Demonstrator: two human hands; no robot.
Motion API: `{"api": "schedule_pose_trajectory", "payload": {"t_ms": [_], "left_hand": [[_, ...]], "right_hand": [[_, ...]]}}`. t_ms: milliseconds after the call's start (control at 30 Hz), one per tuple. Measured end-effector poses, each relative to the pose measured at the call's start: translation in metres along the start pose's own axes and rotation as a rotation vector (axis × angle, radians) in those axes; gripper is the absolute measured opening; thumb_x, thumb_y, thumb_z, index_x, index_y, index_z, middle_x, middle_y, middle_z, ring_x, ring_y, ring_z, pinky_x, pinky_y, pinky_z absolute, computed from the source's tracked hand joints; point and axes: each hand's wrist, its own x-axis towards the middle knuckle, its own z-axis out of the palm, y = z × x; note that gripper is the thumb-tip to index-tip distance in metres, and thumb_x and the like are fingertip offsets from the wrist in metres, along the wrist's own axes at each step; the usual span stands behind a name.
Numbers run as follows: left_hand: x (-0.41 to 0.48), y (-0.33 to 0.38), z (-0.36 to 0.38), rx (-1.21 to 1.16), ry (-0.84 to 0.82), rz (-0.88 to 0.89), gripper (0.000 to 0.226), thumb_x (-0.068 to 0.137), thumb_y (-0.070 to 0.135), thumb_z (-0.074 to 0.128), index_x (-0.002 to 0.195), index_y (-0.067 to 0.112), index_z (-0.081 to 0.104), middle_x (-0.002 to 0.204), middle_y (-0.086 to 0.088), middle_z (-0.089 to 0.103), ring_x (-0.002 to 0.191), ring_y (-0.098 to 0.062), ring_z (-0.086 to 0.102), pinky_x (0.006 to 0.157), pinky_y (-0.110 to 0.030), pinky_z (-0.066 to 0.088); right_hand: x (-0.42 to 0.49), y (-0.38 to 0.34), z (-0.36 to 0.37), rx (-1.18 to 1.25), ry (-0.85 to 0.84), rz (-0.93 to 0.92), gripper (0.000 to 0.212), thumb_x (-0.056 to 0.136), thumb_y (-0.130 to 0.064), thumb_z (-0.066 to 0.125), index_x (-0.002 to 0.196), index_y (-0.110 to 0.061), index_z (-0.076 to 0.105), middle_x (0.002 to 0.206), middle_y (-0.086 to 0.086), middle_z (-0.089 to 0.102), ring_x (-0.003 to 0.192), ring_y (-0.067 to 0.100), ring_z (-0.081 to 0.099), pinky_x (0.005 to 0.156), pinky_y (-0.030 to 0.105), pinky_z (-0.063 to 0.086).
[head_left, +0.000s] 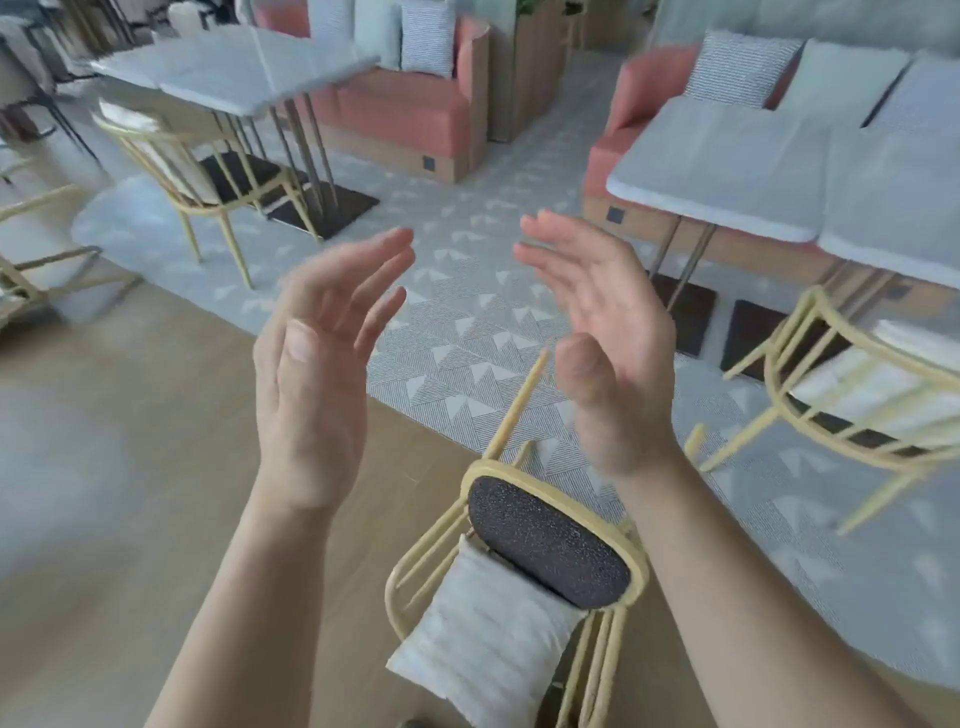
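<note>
The chair (550, 540) lies tipped on the floor (156, 467) beneath our left hand (317, 374) and right hand (608, 353), both open and empty; we judge its tubular frame (638, 561) stiff (probably light), best gripped there.

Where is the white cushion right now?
Head view, bottom centre: the white cushion rests against the tipped yellow chair, just under its dark seat in the picture, lower than the open right hand.
</note>
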Motion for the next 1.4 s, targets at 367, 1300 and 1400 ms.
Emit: {"api": "schedule_pose_trajectory", "payload": {"t_ms": [367, 1300, 1400], "left_hand": [[0.038, -0.049, 0.062, -0.282, -0.430, -0.109, 0.060, 0.085, 0.080, 0.062, 0.121, 0.032, 0.067, 0.138, 0.003, 0.068, 0.140, -0.031, 0.055, 0.114, -0.043, 0.043], [-0.088, -0.253, -0.046, -0.079, -0.604, -0.511, 0.049, 0.091, 0.080, 0.055, 0.123, 0.046, 0.069, 0.141, 0.001, 0.067, 0.140, -0.032, 0.059, 0.111, -0.044, 0.047], [-0.128, -0.315, -0.066, -0.034, -0.621, -0.548, 0.049, 0.091, 0.080, 0.054, 0.124, 0.046, 0.069, 0.143, 0.001, 0.067, 0.139, -0.030, 0.060, 0.113, -0.047, 0.047]], "right_hand": [[-0.050, -0.016, -0.042, -0.284, 0.466, 0.022, 0.087, 0.086, -0.079, 0.061, 0.138, -0.010, 0.051, 0.141, 0.011, 0.059, 0.134, 0.033, 0.061, 0.118, 0.049, 0.045], [-0.244, 0.184, 0.018, -0.421, 0.854, 0.344, 0.085, 0.095, -0.071, 0.059, 0.141, 0.001, 0.053, 0.141, 0.017, 0.060, 0.131, 0.038, 0.063, 0.114, 0.046, 0.049], [-0.290, 0.246, 0.016, -0.401, 0.886, 0.421, 0.085, 0.096, -0.071, 0.058, 0.140, 0.001, 0.056, 0.140, 0.014, 0.063, 0.131, 0.031, 0.065, 0.111, 0.036, 0.051]]}}
